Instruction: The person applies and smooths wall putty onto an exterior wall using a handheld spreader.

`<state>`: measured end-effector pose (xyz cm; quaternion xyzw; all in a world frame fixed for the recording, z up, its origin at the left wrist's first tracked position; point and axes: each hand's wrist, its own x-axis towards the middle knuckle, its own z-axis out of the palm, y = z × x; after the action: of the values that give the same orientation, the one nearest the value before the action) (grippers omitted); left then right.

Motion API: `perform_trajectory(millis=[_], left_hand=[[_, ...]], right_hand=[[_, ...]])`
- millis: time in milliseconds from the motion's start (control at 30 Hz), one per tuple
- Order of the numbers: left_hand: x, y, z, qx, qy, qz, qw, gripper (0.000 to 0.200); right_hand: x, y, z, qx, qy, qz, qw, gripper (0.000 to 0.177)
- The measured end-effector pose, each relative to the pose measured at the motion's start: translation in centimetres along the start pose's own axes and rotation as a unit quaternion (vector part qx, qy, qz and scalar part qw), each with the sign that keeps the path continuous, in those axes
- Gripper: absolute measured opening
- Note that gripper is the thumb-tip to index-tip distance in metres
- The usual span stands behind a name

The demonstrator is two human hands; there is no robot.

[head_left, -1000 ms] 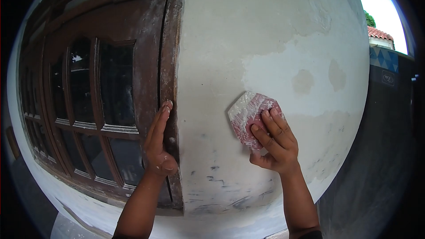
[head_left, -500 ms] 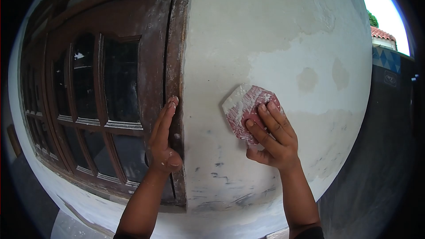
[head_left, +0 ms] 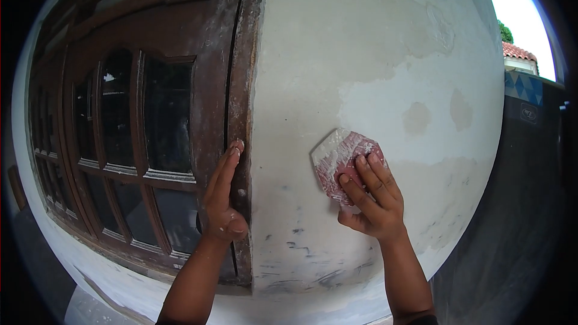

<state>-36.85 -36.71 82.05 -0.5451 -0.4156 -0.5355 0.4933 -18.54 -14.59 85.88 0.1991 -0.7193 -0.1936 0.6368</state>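
My right hand grips a flat, many-sided reddish pad smeared with whitish putty. Three fingers lie across the pad's face, and the thumb is at its lower edge. The pad is against the patchy off-white wall, though its underside is hidden. On the left, my left hand is upright with straight fingers and holds nothing. It rests against the brown wooden frame, and whitish residue shows on its fingertips and near the wrist.
A brown wooden window with several dark glass panes fills the left side. Dark scuffs mark the wall below the pad. Beyond the wall's right edge stand a dark grey surface and a tiled roof.
The pad and my right hand have slid slightly right along the wall. My left hand stays at the frame. The whole view has shifted a little, with the wall now lower.
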Motion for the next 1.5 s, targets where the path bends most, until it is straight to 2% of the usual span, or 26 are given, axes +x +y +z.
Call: perform_trajectory(millis=[67, 267, 467, 667, 833, 933, 1000, 1033, 1200, 1267, 1400, 1500], left_hand=[[0.0, 0.0, 0.0, 0.0, -0.001, -0.002, 1.0, 0.116], [-0.3, -0.2, -0.2, 0.003, -0.001, -0.009, 1.0, 0.116], [0.1, 0.2, 0.0, 0.006, 0.01, -0.007, 1.0, 0.111], [0.1, 0.1, 0.1, 0.01, 0.013, -0.005, 1.0, 0.111], [0.1, 0.4, 0.1, 0.009, 0.015, -0.009, 1.0, 0.11], [0.4, 0.9, -0.2, 0.013, 0.007, -0.027, 1.0, 0.11], [0.5, 1.0, -0.3, 0.029, -0.003, -0.042, 0.999, 0.11], [0.5, 1.0, -0.2, 0.029, -0.003, -0.041, 0.999, 0.11], [0.1, 0.2, -0.1, 0.004, -0.006, -0.006, 1.0, 0.113], [0.1, 0.1, -0.1, 0.009, -0.003, -0.003, 1.0, 0.113], [0.1, 0.4, 0.0, 0.001, 0.013, -0.013, 1.0, 0.11], [0.1, 0.3, -0.2, 0.006, 0.006, -0.011, 1.0, 0.11]], right_hand=[[1.3, -0.3, 0.4, 0.015, 0.032, 0.015, 0.999, 0.038], [0.2, -1.5, 1.1, 0.01, -0.012, 0.029, 0.999, 0.043], [-1.5, -2.0, 0.1, -0.008, 0.05, 0.084, 0.995, 0.047], [-0.9, -2.2, 1.5, 0.004, 0.009, 0.083, 0.996, 0.05], [-2.2, -2.9, 0.7, 0.002, 0.026, 0.108, 0.994, 0.047], [0.2, -2.9, 1.4, -0.002, 0.048, 0.08, 0.996, 0.046], [1.3, -2.8, 1.7, 0.017, 0.01, 0.028, 0.999, 0.043], [1.3, -2.8, 1.5, 0.017, -0.022, 0.033, 0.999, 0.042], [-0.5, -1.9, 0.3, 0.036, -0.015, 0.056, 0.998, 0.043], [0.1, -1.7, 0.5, 0.023, 0.03, 0.063, 0.997, 0.042], [3.3, -1.8, 1.4, 0.015, 0.026, 0.02, 0.999, 0.044], [2.9, -1.7, 1.4, 0.013, -0.001, 0.03, 0.999, 0.046]])
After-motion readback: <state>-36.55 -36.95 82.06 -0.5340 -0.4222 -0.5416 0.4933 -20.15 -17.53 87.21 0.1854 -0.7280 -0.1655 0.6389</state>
